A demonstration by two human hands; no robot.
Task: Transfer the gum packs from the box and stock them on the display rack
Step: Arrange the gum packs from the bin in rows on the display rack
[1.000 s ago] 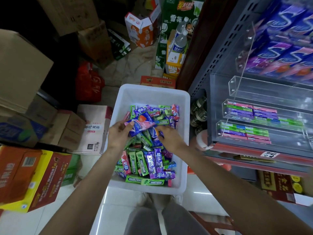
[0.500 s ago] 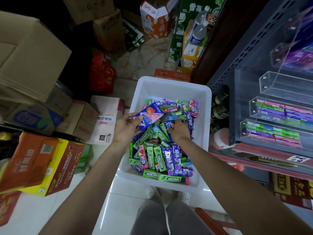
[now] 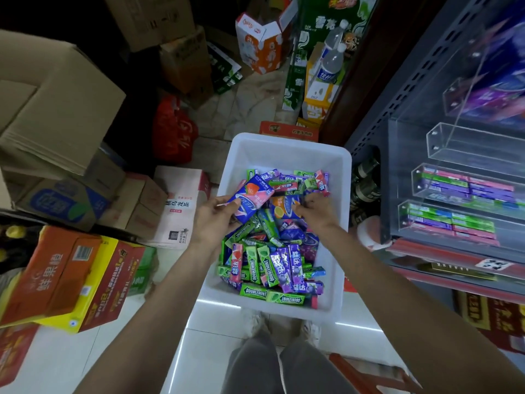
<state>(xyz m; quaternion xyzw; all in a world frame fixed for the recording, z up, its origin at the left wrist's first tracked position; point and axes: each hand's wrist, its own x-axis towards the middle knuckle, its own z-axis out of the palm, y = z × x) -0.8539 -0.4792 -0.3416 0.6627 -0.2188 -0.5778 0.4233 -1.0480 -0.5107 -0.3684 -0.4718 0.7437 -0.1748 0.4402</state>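
A white plastic box [image 3: 241, 155] on the floor holds a heap of several gum packs [image 3: 270, 265], green, purple and pink. My left hand [image 3: 213, 220] grips a blue and pink strawberry gum pack [image 3: 251, 199] over the box's left side. My right hand [image 3: 315, 210] reaches into the heap and pinches a blue pack with an orange picture [image 3: 282, 209]. The display rack [image 3: 454, 189] with clear acrylic trays stands at the right; two lower trays hold rows of gum, and the tray above them looks bare.
Cardboard cartons [image 3: 51, 103] pile up at the left, with an orange and yellow drinks carton [image 3: 71, 277] near my left arm. A red bag [image 3: 173, 132], bottles [image 3: 332, 61] and more boxes stand beyond the white box. Dark bottles [image 3: 366, 183] sit between box and rack.
My left hand kept hold of the strawberry pack. My right hand moved up the heap and closed on the orange-picture pack. The view shifted left, so the rack sits further right.
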